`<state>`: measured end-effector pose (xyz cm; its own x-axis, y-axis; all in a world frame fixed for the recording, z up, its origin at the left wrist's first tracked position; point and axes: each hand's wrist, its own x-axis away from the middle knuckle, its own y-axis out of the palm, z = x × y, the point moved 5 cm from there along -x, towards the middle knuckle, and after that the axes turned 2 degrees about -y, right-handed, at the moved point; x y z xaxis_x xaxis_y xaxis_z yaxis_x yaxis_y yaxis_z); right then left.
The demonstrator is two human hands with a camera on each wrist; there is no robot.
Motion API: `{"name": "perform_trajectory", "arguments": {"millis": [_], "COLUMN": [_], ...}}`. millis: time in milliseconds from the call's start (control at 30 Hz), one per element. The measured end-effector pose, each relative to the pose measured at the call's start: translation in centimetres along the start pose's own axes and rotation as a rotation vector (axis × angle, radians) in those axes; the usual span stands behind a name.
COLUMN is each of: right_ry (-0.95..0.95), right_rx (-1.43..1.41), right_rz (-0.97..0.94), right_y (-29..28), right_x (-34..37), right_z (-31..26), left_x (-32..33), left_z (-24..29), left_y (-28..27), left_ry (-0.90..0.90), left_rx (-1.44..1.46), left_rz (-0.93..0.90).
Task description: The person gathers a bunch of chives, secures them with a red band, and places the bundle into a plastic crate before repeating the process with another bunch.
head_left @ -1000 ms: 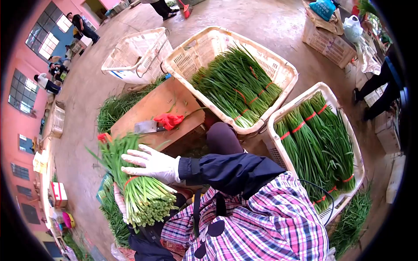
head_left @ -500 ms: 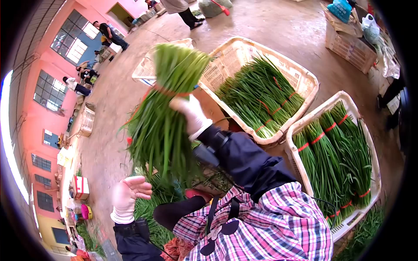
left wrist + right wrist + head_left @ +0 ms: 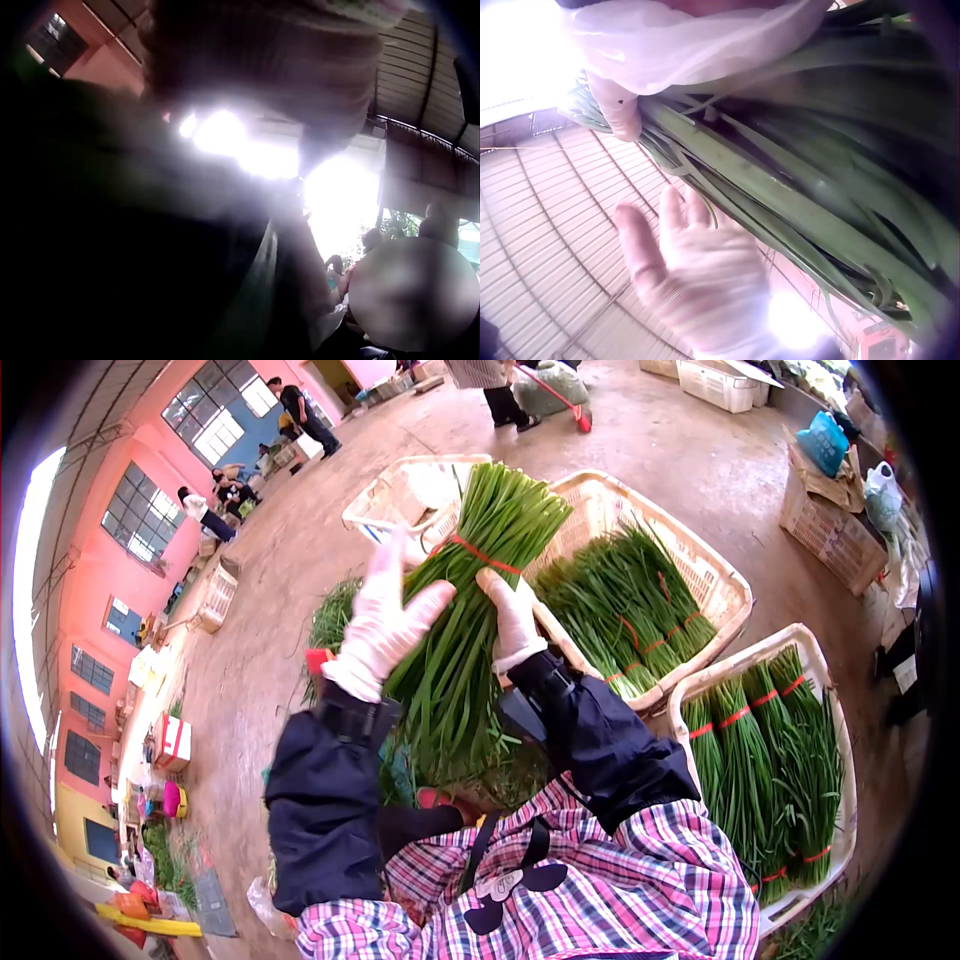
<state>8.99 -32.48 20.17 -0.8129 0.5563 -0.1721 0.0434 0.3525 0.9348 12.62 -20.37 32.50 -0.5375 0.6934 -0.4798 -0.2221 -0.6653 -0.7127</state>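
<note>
A bundle of garlic chives [image 3: 450,650], tied with a red band, is held up before the person with its cut ends at the top and its leaves hanging down. The gloved right hand [image 3: 512,618] grips it just below the band, thumb across the near side. On the other side, the gloved left hand [image 3: 388,622] is raised with fingers straight and thumb spread, close to the bundle. The right wrist view shows that open left hand [image 3: 709,274] near the long leaves [image 3: 780,187]. Dark blur and glare fill most of the left wrist view.
Beyond the right hand, a white crate [image 3: 735,595] holds banded bundles; a second crate [image 3: 850,790] of bundles stands nearer, at right. Another white crate [image 3: 400,480] is behind the held bundle. Loose greens [image 3: 335,615] lie on the floor at left. Several people are farther back.
The right hand has lifted the bundle from low at left and turned its cut ends upward. My left hand let go underneath, then rose to the bundle's left side.
</note>
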Motion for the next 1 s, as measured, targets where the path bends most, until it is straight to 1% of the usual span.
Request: {"name": "perform_trajectory", "arguments": {"millis": [33,67,133,200,233,267,333,400,433,467,533,567,600,633,667,700,733,767,800,833,867,933,967,1000], "right_ry": [0.000,-0.001,-0.027,0.045,0.129,0.168,0.234,0.148,0.168,0.195,0.289,0.274,0.270,0.246,0.222,0.245,0.255,0.315,0.366,0.393,0.467,0.523,0.515,0.502], "right_rx": [-0.023,-0.047,-0.024,-0.041,-0.172,-0.233,-0.265,-0.162,-0.142,-0.127,-0.089,0.009,0.108,0.213,0.321,0.414,0.508,0.568,0.626,0.684,0.767,0.924,0.994,1.058], "right_rz": [-0.007,-0.014,-0.064,-0.078,-0.104,-0.077,-0.125,-0.206,-0.261,-0.308,-0.359,-0.322,-0.279,-0.282,-0.295,-0.302,-0.319,-0.267,-0.207,-0.237,-0.131,-0.084,-0.071,-0.056], "right_y": [0.3,0.6,0.9,0.1,-0.1,0.4,0.7,0.5,0.5,0.4,2.1,2.2,2.0,2.6,3.0,2.4,1.8,1.5,0.6,-0.5,-3.9,-8.9,-10.5,-12.5], "right_x": [-0.1,-0.3,-0.9,-2.0,-2.5,-2.4,-2.4,-3.0,-3.6,-4.3,-5.1,-6.0,-6.6,-6.5,-6.4,-6.3,-6.6,-7.0,-7.6,-8.7,-10.3,-12.6,-13.1,-14.0], "right_z": [-0.2,-0.6,-1.7,-2.2,-1.9,-2.5,-3.3,-3.3,-3.4,-3.4,-5.2,-6.4,-7.5,-9.1,-10.6,-11.4,-12.6,-13.7,-15.0,-16.4,-17.9,-20.0,-20.1,-20.0], "left_x": [0.1,0.3,1.0,1.9,2.6,3.3,4.7,5.5,5.7,5.5,4.3,3.4,2.4,1.5,0.3,-0.8,-1.8,-2.9,-3.9,-4.2,-4.1,-3.7,-2.5,-2.2], "left_z": [-1.1,-2.3,-1.8,-1.2,-1.7,-2.7,-3.5,-3.5,-3.1,-2.8,-2.6,-0.8,-1.2,-0.9,-0.9,0.8,1.1,1.7,1.9,2.1,1.9,0.1,-1.9,-2.9], "left_y": [1.3,2.5,3.5,4.3,4.9,5.3,6.5,8.0,8.8,9.3,10.1,10.2,11.3,12.5,14.0,15.3,18.1,20.2,21.9,24.1,25.8,24.7,24.6,23.3], "left_ry": [-0.082,-0.137,-0.267,-0.219,-0.212,-0.222,-0.266,-0.305,-0.336,-0.310,-0.256,-0.287,-0.274,-0.374,-0.355,-0.414,-0.500,-0.493,-0.498,-0.487,-0.475,-0.389,-0.396,-0.372], "left_rx": [0.025,0.117,0.402,0.536,0.610,0.628,0.790,0.989,1.085,1.048,0.909,1.021,1.011,1.091,1.204,1.449,1.580,1.612,1.560,1.529,1.496,0.980,0.536,0.415], "left_rz": [-0.038,-0.108,-0.160,-0.159,-0.144,-0.129,-0.069,0.002,0.083,0.160,0.227,0.243,0.291,0.321,0.316,0.315,0.329,0.352,0.248,0.176,0.102,-0.380,-0.573,-0.782]}}
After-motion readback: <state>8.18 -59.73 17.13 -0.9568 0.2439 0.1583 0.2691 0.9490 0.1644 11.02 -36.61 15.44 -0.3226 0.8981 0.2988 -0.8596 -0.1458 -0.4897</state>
